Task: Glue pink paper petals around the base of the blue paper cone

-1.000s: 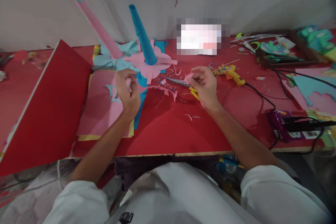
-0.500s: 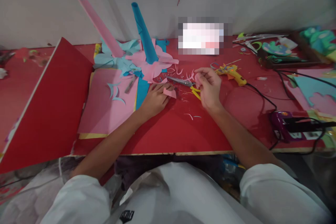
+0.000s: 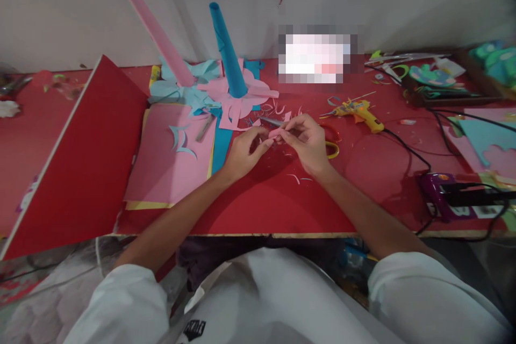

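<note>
Between my two hands, above the red table, is a small piece of pink paper (image 3: 275, 133). The thumb and fingers of my left hand (image 3: 248, 151) pinch its left end. On its right end, the fingertips of my right hand (image 3: 306, 142) are closed. Scissors with a yellow handle (image 3: 332, 150) lie partly hidden behind my right hand, their blade showing beyond the fingers. Thin paper offcuts (image 3: 296, 178) are scattered around. Farther back, a blue paper cone (image 3: 228, 54) rises from a pink petal-shaped paper base (image 3: 258, 87).
A yellow glue gun (image 3: 365, 114) with a black cord lies to the right. Pink paper sheets (image 3: 161, 161) and a utility knife (image 3: 205, 128) are at left, beside an upright red board (image 3: 76, 161). A pink paper cone (image 3: 163, 40) stands behind. A purple box (image 3: 433, 193) sits at right.
My left hand has lifted off the table and come to the pink paper. My right hand has moved left and down to meet it. The scissors' handle has shifted right.
</note>
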`<state>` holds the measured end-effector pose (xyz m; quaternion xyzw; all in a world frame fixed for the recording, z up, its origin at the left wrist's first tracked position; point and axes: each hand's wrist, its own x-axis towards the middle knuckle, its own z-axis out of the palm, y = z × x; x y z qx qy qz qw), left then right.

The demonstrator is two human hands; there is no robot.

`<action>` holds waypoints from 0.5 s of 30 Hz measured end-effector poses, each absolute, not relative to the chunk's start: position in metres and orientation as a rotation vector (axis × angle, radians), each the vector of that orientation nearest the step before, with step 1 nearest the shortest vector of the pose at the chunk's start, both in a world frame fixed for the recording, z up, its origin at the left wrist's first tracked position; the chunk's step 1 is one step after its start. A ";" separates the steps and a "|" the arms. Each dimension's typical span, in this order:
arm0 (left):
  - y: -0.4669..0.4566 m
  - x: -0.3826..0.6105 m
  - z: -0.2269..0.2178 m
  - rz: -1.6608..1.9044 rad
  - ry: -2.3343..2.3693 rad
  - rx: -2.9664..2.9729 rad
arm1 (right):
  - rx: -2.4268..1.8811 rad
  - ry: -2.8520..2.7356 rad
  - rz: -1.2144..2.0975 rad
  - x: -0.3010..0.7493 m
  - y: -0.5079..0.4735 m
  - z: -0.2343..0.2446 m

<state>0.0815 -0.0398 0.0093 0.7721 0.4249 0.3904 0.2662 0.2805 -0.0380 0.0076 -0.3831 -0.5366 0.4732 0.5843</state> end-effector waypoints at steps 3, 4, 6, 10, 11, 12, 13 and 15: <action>-0.040 0.086 0.009 1.114 1.113 1.989 | -0.907 -1.269 1.163 0.278 -0.038 0.006; -0.040 0.086 0.009 1.141 1.113 1.964 | -0.928 -1.293 1.169 0.277 -0.039 0.006; -0.038 0.086 0.008 1.178 1.117 1.926 | -0.974 -1.361 1.155 0.278 -0.039 0.005; -0.035 0.084 0.005 1.205 1.101 1.858 | -1.024 -1.521 1.115 0.279 -0.039 0.003; -0.034 0.084 0.004 1.200 1.084 1.839 | -1.017 -1.538 1.117 0.278 -0.039 0.003; -0.034 0.084 0.002 1.190 1.064 1.824 | -1.004 -1.538 1.124 0.277 -0.039 0.002; -0.033 0.084 0.001 1.176 1.045 1.816 | -0.991 -1.525 1.133 0.276 -0.040 0.002; -0.032 0.084 -0.002 1.146 1.025 1.808 | -0.969 -1.498 1.150 0.276 -0.040 0.002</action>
